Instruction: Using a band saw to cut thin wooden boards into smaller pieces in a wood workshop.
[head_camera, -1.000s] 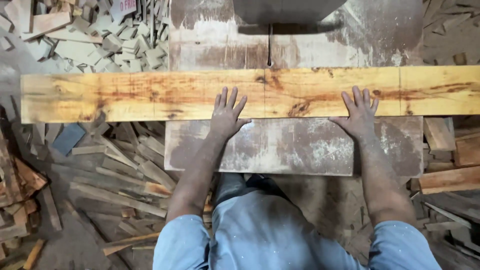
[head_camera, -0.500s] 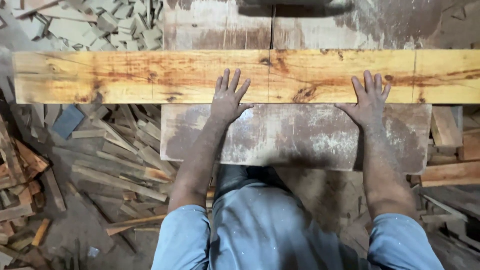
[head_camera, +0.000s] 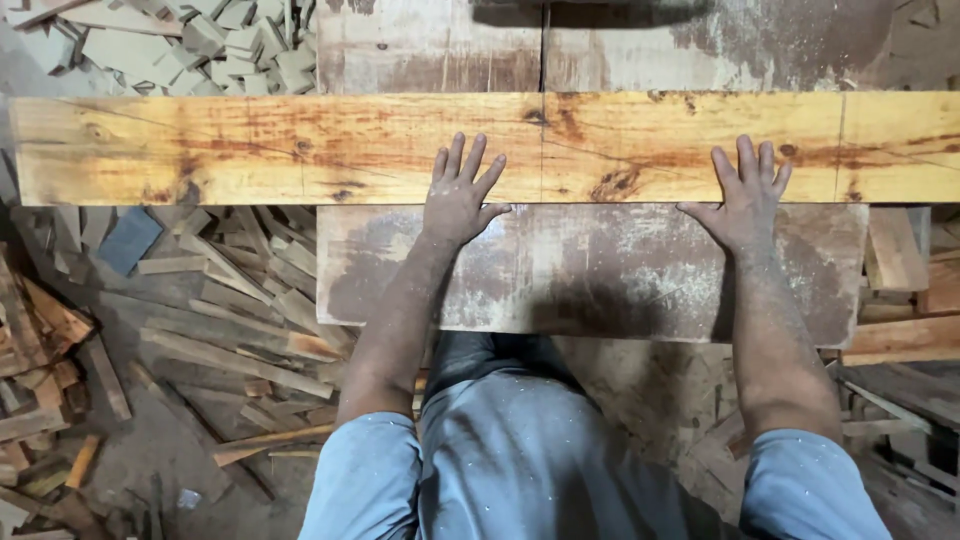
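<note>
A long yellow-orange wooden plank (head_camera: 300, 150) lies crosswise on a dusty saw table (head_camera: 600, 270). My left hand (head_camera: 458, 195) rests flat on the plank's near edge, fingers spread. Further right, my right hand (head_camera: 745, 195) presses flat on the same edge, fingers apart. Neither hand grips anything. A thin saw blade (head_camera: 543, 50) rises from the table just beyond the plank, and a cut line runs across the plank in line with it.
Heaps of wood offcuts lie on the floor at left (head_camera: 200, 320) and at the back left (head_camera: 200, 45). More boards are stacked at right (head_camera: 900, 300). My grey-blue clothing (head_camera: 520, 460) fills the lower middle.
The plank and both hands have moved forward, away from my body, toward the blade. More of the bare table shows in front of me.
</note>
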